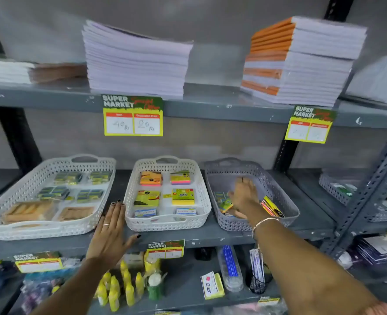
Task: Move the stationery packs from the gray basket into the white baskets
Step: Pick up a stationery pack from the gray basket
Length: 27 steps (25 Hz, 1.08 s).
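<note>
Gray perforated plastic, the basket (276, 178) at the right of the metal shelf (210, 237) is where my right hand (244, 196) is reaching, palm down with the fingers (244, 181) stretched out over the few stationery packs (272, 206) left at its near end: a red-and-yellow flat pack by my wrist and some small green-and-yellow ones under my palm. Whether I have closed on any of them I cannot tell, since my own hand hides the contact. My left hand (110, 233) lies flat and spread, holding nothing, on the shelf edge between the wide white perforated basket (51, 228) on the left, which holds dark small boxes and tan packs, and the middle white perforated basket (167, 223), which holds sticky-note pads in neat pairs. I judge I am at the picking step, with most of the gray basket already bare. The next move calls for pinching one pack, lifting it clear of the gray rim, and carrying it left to the white basket whose contents it matches, set in line with its kind
</note>
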Motion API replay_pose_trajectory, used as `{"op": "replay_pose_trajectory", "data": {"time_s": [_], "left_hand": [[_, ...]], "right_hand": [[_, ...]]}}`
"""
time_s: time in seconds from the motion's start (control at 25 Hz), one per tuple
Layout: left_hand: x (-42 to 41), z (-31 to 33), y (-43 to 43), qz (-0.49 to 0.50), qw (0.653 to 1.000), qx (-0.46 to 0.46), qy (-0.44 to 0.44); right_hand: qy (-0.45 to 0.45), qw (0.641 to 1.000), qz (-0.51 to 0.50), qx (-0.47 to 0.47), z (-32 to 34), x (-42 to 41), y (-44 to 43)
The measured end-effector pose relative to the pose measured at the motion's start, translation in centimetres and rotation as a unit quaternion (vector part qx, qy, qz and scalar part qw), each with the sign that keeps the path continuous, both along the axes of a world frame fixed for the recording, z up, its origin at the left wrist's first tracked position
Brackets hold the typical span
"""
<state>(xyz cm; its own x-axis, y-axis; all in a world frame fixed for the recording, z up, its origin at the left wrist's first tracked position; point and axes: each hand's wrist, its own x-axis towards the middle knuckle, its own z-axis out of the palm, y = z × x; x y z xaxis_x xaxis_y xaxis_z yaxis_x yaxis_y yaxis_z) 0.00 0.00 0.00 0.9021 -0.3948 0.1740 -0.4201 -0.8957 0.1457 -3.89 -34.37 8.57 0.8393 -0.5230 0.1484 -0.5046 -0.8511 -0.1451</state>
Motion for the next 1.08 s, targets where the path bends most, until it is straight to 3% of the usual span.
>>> {"op": "replay_pose_trajectory", "data": {"time_s": [0.16,0.36,0.56,0.84,1.0,1.08], "left_hand": [[1.3,-2.6,-0.1,0.04,0.999,-0.018,-0.02],[2.0,-4.7,0.6,0.028,1.0,0.014,0.0],[3.1,-5.0,0.8,0.008,0.999,0.021,0.023],[2.9,-5.4,1.0,-0.003,1.0,0.02,-0.003],[3.0,-5.9,1.0,-0.007,1.0,-0.002,-0.017],[3.3,-6.1,1.1,-0.006,1.0,0.003,-0.015]], "right_hand": [[0.143,0.988,0.015,0.053,-1.4,1.5,-1.0],[0.309,0.949,0.023,-0.062,-1.3,3.6,-1.2],[0.37,0.928,-0.002,-0.055,-0.9,4.5,-0.1],[0.354,0.934,-0.008,-0.055,2.2,5.1,1.6],[0.15,0.98,0.055,-0.116,4.4,9.6,4.0],[0.089,0.98,0.165,-0.064,3.3,12.2,7.9]]}}
